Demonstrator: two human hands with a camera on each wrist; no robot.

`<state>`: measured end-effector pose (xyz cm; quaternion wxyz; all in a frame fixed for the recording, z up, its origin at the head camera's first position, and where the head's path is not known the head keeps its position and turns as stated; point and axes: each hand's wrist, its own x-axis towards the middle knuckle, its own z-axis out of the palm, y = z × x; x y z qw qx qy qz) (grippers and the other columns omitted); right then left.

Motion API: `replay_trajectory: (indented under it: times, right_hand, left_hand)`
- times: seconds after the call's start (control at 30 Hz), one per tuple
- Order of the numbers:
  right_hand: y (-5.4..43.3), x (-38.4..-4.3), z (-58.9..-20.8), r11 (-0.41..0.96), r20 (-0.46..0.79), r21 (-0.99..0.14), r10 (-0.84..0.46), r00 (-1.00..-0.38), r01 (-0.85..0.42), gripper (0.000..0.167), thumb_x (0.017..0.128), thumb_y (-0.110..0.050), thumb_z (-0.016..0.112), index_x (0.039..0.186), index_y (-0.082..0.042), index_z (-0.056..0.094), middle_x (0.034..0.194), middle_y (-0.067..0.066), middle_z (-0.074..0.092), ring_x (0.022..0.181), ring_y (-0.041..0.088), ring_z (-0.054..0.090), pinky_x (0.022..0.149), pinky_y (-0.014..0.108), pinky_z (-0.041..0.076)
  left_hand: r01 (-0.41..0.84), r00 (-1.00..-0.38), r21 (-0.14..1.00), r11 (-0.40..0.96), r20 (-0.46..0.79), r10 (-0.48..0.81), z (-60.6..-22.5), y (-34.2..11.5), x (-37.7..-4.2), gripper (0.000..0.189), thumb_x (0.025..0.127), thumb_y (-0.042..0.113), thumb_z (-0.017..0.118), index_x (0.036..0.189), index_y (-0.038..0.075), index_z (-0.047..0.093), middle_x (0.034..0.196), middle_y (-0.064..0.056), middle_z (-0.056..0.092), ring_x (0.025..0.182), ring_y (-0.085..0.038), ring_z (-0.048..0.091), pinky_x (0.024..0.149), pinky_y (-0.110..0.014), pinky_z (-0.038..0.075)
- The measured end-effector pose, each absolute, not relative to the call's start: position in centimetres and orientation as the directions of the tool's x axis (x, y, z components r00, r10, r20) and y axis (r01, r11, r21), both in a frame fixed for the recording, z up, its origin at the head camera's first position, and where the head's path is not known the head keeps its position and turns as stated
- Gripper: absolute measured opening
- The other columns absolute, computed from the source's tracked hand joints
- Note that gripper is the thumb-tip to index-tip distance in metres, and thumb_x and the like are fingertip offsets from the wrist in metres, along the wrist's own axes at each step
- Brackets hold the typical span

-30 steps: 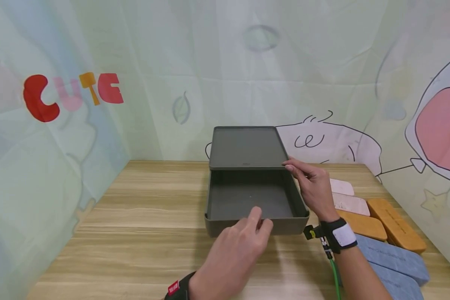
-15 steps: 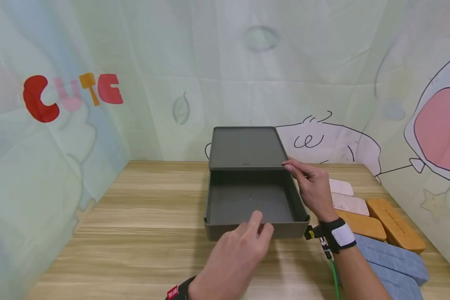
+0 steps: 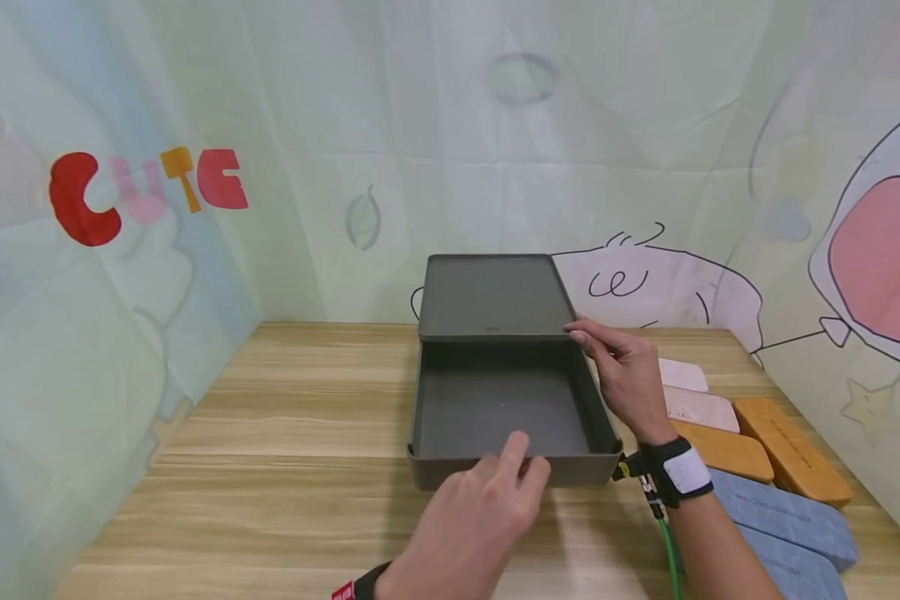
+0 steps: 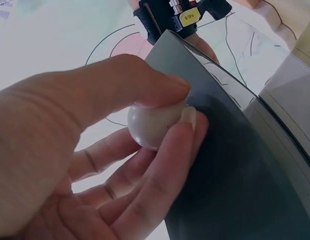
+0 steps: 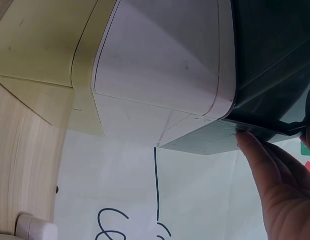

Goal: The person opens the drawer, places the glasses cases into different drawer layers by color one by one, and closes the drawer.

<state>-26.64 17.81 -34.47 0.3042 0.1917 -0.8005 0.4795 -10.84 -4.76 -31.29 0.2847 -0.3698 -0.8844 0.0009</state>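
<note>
A grey drawer [image 3: 502,408] stands pulled out toward me from under the flat grey top [image 3: 495,296] of a small cabinet. No items show inside it. My left hand [image 3: 480,508] is at the drawer's front; in the left wrist view its thumb and fingers pinch a round white knob [image 4: 147,125] on the dark front panel [image 4: 235,165]. My right hand [image 3: 630,379] grips the front right corner of the cabinet top. From the right wrist view, pale pinkish [image 5: 160,55] and yellow [image 5: 39,40] sections of the cabinet lie beside the dark one.
Right of the cabinet lie several oblong cases: white ones [image 3: 701,408], orange ones [image 3: 791,450] and blue ones [image 3: 787,517]. A green cable [image 3: 671,554] hangs from my right wrist camera. The wooden table [image 3: 285,458] ends at a printed backdrop [image 3: 307,167].
The drawer has slid a little farther out toward me, and my left hand has moved slightly back with it. My right hand keeps its place at the corner.
</note>
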Motion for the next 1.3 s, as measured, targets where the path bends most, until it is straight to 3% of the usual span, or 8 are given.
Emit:
replay_trajectory:
  times: [0.17,0.5,0.77,0.87,0.97,1.1,1.2,1.3]
  right_hand:
    - [17.8,-26.6,-34.6,0.458,0.673,-0.654,-0.012,-0.74,-0.602,0.021,0.099,-0.015,0.065,0.115,-0.01,0.078,0.126,0.013,0.072,0.106,-0.015,0.063,0.084,0.007,0.051]
    - [17.8,-26.6,-34.6,0.459,0.667,-0.659,-0.01,-0.745,-0.596,0.022,0.099,-0.016,0.064,0.117,-0.011,0.077,0.127,0.011,0.072,0.104,-0.015,0.063,0.084,0.008,0.052]
    - [17.9,-26.6,-34.5,0.437,0.657,-0.674,-0.014,-0.754,-0.596,0.026,0.099,-0.018,0.065,0.122,-0.013,0.075,0.127,0.01,0.072,0.105,-0.012,0.066,0.085,0.01,0.053]
    - [17.9,-26.5,-34.5,0.449,0.653,-0.673,-0.012,-0.758,-0.587,0.027,0.099,-0.02,0.065,0.125,-0.016,0.074,0.126,0.008,0.073,0.098,-0.01,0.067,0.083,0.009,0.053]
    - [18.1,-26.4,-34.5,0.485,0.643,-0.665,-0.016,-0.765,-0.568,0.031,0.1,-0.024,0.064,0.13,-0.019,0.071,0.126,0.007,0.073,0.087,-0.004,0.065,0.077,0.008,0.05]
    - [18.6,-25.5,-34.0,0.539,0.621,-0.649,-0.033,-0.783,-0.537,0.035,0.101,-0.026,0.063,0.135,-0.018,0.068,0.125,0.008,0.073,0.094,0.005,0.073,0.065,0.009,0.046]
    - [19.2,-24.5,-33.3,0.6,0.62,-0.61,-0.047,-0.784,-0.518,0.032,0.101,-0.026,0.063,0.13,-0.016,0.071,0.12,0.008,0.076,0.097,0.015,0.076,0.064,0.009,0.047]
    - [19.9,-23.4,-32.8,0.674,0.632,-0.542,-0.069,-0.772,-0.503,0.025,0.101,-0.023,0.064,0.119,-0.011,0.076,0.108,0.008,0.078,0.086,0.018,0.075,0.069,0.008,0.049]
  left_hand:
    - [0.653,-0.551,-0.227,0.722,0.511,0.659,-31.4,-4.7,-10.7,0.016,0.087,0.01,0.077,0.101,0.013,0.068,0.095,-0.001,0.055,0.05,-0.004,0.033,0.043,-0.012,0.03]
    - [0.652,-0.564,-0.254,0.714,0.467,0.681,-31.4,-4.6,-10.4,0.015,0.09,0.013,0.073,0.104,0.014,0.067,0.094,0.001,0.054,0.047,-0.004,0.031,0.041,-0.014,0.028]
    - [0.645,-0.575,-0.273,0.714,0.441,0.689,-31.6,-4.5,-10.3,0.014,0.092,0.015,0.072,0.105,0.015,0.067,0.098,0.001,0.057,0.047,-0.004,0.035,0.041,-0.015,0.031]
    - [0.638,-0.571,-0.284,0.716,0.449,0.687,-31.6,-4.4,-10.3,0.012,0.092,0.016,0.072,0.103,0.015,0.067,0.097,0.001,0.057,0.046,-0.005,0.035,0.04,-0.016,0.03]
    - [0.63,-0.571,-0.291,0.72,0.455,0.683,-31.7,-4.4,-10.3,0.01,0.092,0.017,0.072,0.102,0.016,0.067,0.096,0.002,0.056,0.045,-0.005,0.034,0.039,-0.016,0.029]
    - [0.63,-0.58,-0.288,0.721,0.443,0.683,-31.6,-4.4,-10.3,0.012,0.092,0.016,0.072,0.103,0.015,0.068,0.096,0.001,0.056,0.045,-0.005,0.033,0.039,-0.016,0.028]
    - [0.64,-0.589,-0.273,0.719,0.427,0.686,-31.6,-4.4,-10.3,0.014,0.092,0.017,0.073,0.105,0.015,0.068,0.097,0.001,0.056,0.046,-0.004,0.033,0.039,-0.015,0.028]
    - [0.643,-0.59,-0.269,0.717,0.422,0.688,-31.5,-4.4,-10.3,0.015,0.091,0.017,0.073,0.105,0.014,0.067,0.097,0.001,0.056,0.046,-0.004,0.033,0.039,-0.015,0.028]
